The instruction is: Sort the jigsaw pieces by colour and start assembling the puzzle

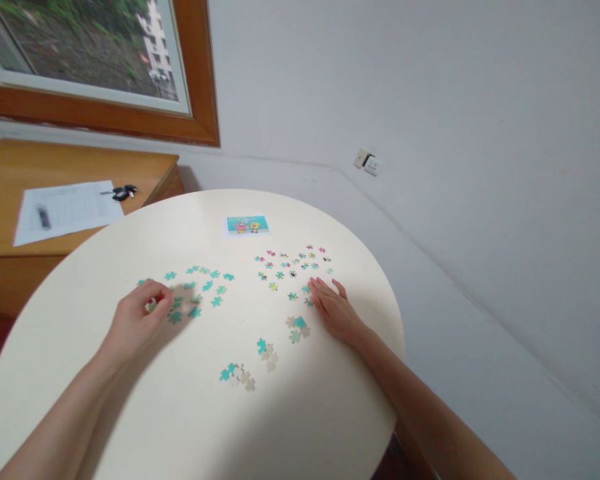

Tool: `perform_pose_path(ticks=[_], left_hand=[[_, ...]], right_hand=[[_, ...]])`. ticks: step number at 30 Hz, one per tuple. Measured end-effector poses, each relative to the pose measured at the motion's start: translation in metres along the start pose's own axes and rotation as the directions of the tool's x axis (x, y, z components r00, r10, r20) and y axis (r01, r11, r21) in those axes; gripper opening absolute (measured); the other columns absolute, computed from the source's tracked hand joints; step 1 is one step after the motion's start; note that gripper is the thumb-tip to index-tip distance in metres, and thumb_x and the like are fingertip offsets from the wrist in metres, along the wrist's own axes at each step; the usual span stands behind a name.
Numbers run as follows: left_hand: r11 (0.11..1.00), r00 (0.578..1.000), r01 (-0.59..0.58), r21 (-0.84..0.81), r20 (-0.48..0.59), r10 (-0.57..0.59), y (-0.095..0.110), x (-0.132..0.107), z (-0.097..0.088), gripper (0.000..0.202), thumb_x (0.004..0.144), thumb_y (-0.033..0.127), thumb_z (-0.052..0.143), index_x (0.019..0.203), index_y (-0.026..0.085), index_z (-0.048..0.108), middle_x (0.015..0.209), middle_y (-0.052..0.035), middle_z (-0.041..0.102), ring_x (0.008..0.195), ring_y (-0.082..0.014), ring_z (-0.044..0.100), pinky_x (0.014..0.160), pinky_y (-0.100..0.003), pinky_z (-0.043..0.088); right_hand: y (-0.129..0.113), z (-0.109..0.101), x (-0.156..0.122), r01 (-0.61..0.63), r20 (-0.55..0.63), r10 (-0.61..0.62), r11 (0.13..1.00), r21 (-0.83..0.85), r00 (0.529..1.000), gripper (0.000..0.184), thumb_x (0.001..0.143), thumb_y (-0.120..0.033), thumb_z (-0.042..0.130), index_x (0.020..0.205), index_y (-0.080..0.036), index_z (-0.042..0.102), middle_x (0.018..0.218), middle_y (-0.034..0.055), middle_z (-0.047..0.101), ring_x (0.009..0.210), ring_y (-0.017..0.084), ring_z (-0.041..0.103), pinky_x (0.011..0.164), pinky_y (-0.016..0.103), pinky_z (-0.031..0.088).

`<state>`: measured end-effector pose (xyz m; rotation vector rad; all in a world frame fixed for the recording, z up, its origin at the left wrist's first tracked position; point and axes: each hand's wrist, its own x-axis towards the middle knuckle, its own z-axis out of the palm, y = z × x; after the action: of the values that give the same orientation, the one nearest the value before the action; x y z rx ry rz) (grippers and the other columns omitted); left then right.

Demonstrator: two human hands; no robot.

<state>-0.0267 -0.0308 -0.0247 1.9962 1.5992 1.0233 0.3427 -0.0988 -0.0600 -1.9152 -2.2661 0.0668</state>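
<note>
A round cream table (190, 413) carries loose jigsaw pieces. My left hand (137, 317) is curled, its fingertips pinching a small teal piece (151, 306) at the edge of a spread of teal pieces (207, 283). My right hand (335, 310) lies flat with fingers stretched out, beside a group of multicoloured pieces (293, 263) and touching the nearest ones. Small joined clusters of teal and beige pieces (237, 375) lie between my arms, with another cluster (297, 328) near my right hand. A small reference picture card (247, 225) lies at the table's far side.
A wooden desk (10, 167) stands at the left under a wood-framed window (200, 80), holding a printed sheet (67, 210) and a dark clip (124, 193). White walls meet at a corner with a socket (369, 162).
</note>
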Motion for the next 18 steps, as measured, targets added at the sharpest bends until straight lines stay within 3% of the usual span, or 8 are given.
perform_pose_path(ticks=[7, 18], left_hand=[[1.000, 1.000, 0.004, 0.004, -0.012, -0.004, -0.002, 0.001, 0.001, 0.019, 0.066, 0.038, 0.043, 0.057, 0.022, 0.049, 0.062, -0.0006, 0.053, 0.062, -0.0172, 0.045, 0.058, -0.029, 0.038], [1.000, 1.000, -0.003, -0.016, -0.024, 0.003, -0.003, 0.000, 0.003, 0.016, 0.066, 0.035, 0.044, 0.055, 0.024, 0.049, 0.060, -0.0008, 0.051, 0.060, -0.0178, 0.044, 0.058, -0.030, 0.038]], right_hand=[[-0.001, -0.003, -0.005, 0.142, -0.001, -0.142, 0.989, 0.029, 0.990, 0.048, 0.100, -0.029, 0.019, 0.135, -0.019, 0.050, 0.143, 0.0090, 0.046, 0.137, 0.019, 0.036, 0.115, 0.047, 0.019], [0.002, 0.001, 0.018, 0.006, 0.014, -0.006, 1.000, -0.006, 1.000, 0.050, 0.099, -0.027, 0.018, 0.139, -0.014, 0.044, 0.148, 0.0131, 0.038, 0.139, 0.021, 0.032, 0.114, 0.048, 0.021]])
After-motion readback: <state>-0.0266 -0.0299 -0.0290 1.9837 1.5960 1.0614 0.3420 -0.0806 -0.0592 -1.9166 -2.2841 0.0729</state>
